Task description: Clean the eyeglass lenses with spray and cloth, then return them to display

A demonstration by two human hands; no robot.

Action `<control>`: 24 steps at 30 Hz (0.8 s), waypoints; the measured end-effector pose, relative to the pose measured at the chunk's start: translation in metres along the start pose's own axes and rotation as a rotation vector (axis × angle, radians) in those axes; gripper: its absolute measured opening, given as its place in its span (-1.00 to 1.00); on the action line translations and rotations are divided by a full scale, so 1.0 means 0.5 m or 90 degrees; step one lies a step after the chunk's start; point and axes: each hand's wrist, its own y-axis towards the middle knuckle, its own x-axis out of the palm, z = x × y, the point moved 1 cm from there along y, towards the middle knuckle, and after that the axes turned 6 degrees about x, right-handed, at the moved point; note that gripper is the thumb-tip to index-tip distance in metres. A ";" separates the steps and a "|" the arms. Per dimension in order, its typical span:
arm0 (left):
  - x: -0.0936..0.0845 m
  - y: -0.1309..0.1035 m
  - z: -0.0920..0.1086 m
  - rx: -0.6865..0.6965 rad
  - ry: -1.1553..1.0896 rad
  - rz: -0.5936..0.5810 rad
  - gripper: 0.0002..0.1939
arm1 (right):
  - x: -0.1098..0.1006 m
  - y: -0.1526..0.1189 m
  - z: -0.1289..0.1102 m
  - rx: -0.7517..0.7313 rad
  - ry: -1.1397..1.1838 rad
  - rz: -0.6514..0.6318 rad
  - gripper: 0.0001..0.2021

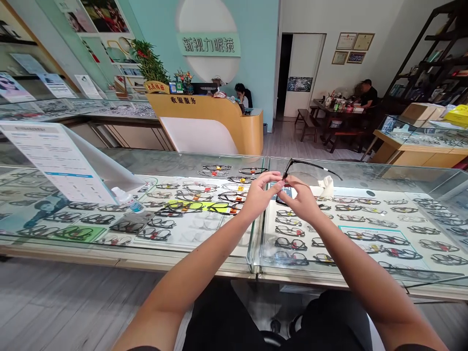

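Note:
Both hands meet over the glass display case, holding a dark pair of glasses (288, 170) between them. My left hand (263, 192) pinches the frame from the left, its thumb and fingers closed near the hinge. My right hand (300, 197) grips the same frame from the right, with its fingers closed. One temple arm sticks out to the right above my right hand. Just beyond that hand a crumpled white cloth (326, 187) lies on the glass. Rows of glasses (290, 230) lie inside the case below.
On the case at left stand a folded white sign (73, 161) and a small bottle (128, 200). A yellow counter (204, 117) is behind, with a person (243, 95) seated there. Another person (367, 94) sits at a dark table at back right.

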 end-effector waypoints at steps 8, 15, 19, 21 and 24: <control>-0.144 -0.083 0.138 0.068 0.277 0.071 -0.57 | -0.040 0.007 0.006 -0.012 0.003 0.034 -0.74; -0.455 -0.161 0.152 0.309 0.729 0.498 -0.39 | -0.076 0.022 0.029 0.024 -0.003 0.085 -0.65; -0.597 -0.190 0.097 0.214 0.787 0.572 -0.09 | -0.093 0.030 0.043 0.064 0.022 0.122 -0.62; -0.638 -0.197 0.071 0.131 0.763 0.578 -0.03 | -0.101 0.033 0.049 0.078 0.030 0.135 -0.61; -0.665 -0.199 0.042 0.025 0.696 0.570 0.02 | -0.108 0.035 0.055 0.088 0.033 0.141 -0.61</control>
